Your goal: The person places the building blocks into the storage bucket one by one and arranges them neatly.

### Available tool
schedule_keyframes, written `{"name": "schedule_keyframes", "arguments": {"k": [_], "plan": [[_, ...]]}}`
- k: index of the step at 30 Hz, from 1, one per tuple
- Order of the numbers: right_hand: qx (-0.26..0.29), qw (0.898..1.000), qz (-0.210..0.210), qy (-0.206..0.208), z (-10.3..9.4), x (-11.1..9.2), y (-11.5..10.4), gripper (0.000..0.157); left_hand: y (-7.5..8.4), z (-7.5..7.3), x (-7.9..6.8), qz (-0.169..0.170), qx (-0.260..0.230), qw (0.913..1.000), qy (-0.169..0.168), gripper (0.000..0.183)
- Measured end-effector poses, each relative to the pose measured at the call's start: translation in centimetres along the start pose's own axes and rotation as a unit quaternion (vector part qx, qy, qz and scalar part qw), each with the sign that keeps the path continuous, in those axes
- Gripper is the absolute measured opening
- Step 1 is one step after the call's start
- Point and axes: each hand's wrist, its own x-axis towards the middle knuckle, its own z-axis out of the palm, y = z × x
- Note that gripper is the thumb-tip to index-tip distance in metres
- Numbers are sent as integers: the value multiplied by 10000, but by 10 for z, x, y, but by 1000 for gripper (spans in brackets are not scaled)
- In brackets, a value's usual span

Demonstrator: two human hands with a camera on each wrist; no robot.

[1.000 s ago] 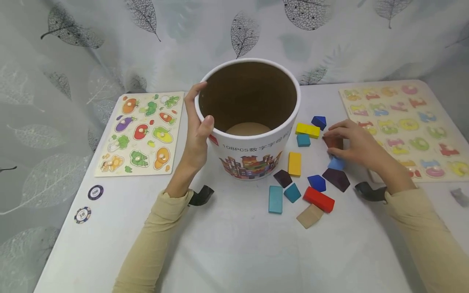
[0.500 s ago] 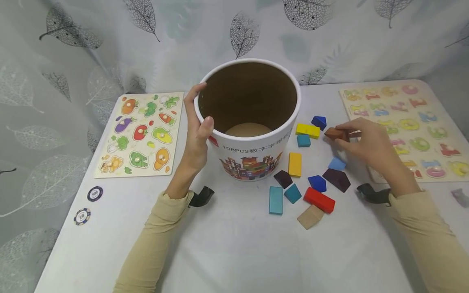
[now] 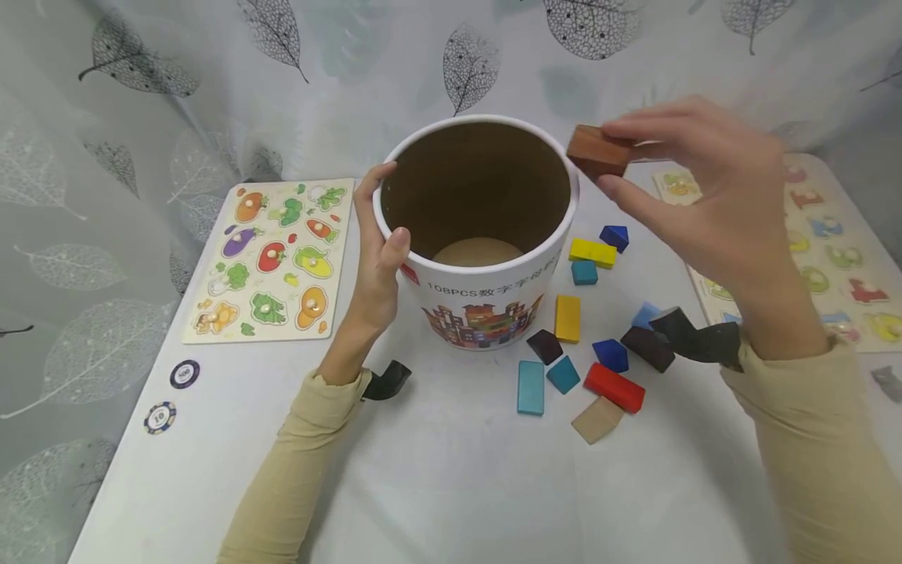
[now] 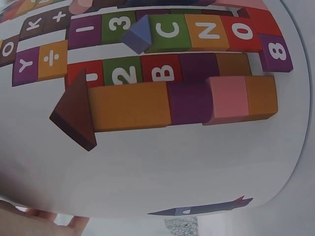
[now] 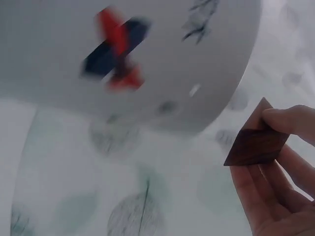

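A white bucket (image 3: 486, 294) with a printed block picture stands upright on the table, its open top showing a brown inside. My left hand (image 3: 377, 262) grips its rim at the left side; in the left wrist view only some fingers (image 4: 47, 221) show beside the printed wall. A reddish-brown wooden block (image 3: 599, 153) with slanted faces is pinched between the thumb and fingers of my right hand (image 3: 712, 180). It is held up at the bucket's right rim, outside the opening. The right wrist view shows this brown block (image 5: 258, 140) near the bucket's wall (image 5: 162, 93).
Right of the bucket lie several loose blocks, among them a yellow block (image 3: 567, 319), a red block (image 3: 615, 388) and a teal block (image 3: 531, 388). A vegetable puzzle board (image 3: 271, 258) is at left, a number puzzle board (image 3: 838, 258) at right. Two round chips (image 3: 185, 374) lie at left.
My right hand has lifted the brown block off the table and carried it up and left to the bucket's rim. The left hand and bucket have stayed in place.
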Motion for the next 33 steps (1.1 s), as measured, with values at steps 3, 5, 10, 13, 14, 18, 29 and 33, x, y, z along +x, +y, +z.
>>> {"name": "schedule_keyframes", "arguments": {"k": [3, 5, 10, 13, 14, 18, 29, 33], "plan": [[592, 9977, -132, -312, 8, 12, -13, 47, -1, 1, 0, 19, -44, 10000, 2, 100], [961, 9946, -76, -394, 14, 17, -18, 46, -1, 1, 0, 42, -71, 10000, -12, 100], [1303, 9904, 145, -434, 23, 20, -19, 45, -1, 2, 0, 72, -99, 9999, -41, 99], [1412, 9887, 224, -450, 25, 20, -17, 44, -1, 2, 0, 80, -62, 9999, -25, 99], [1451, 9881, 224, -458, 26, 20, -16, 44, 0, 2, 0, 83, -41, 10000, -21, 99], [1465, 9877, 185, -517, 25, 20, -14, 42, 0, 1, 0, 77, 24, 10000, -7, 100], [551, 9951, 599, -564, 8, 10, 27, 38, 0, 1, 0, 72, 23, 10000, -22, 101], [273, 9879, 886, -1245, 12, -6, 55, 39, 0, 1, 0, 73, -9, 10000, -17, 100]]}}
